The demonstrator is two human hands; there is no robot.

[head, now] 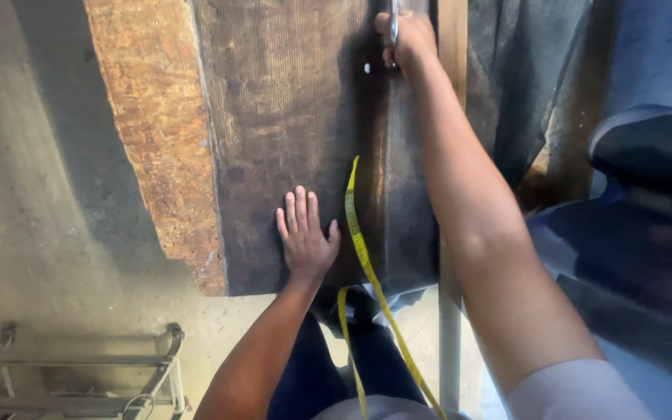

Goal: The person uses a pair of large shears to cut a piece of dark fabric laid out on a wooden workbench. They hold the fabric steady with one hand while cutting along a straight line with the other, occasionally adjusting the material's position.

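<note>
my left hand (305,237) lies flat, fingers spread, on the dark cloth (289,117) near the edge. right hand (406,35) at the far end is closed on a metal tool (394,19), prob scissors, can't tell for sure. yellow tape measure (359,241) hangs just right of the left hand. risk: cloth slips under the palm & the line wanders. no containers in view.

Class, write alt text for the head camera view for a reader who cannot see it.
A left hand lies flat on a dark brown sheet while the right hand grips a metal tool at its far end. A yellow tape measure hangs between the arms.
</note>
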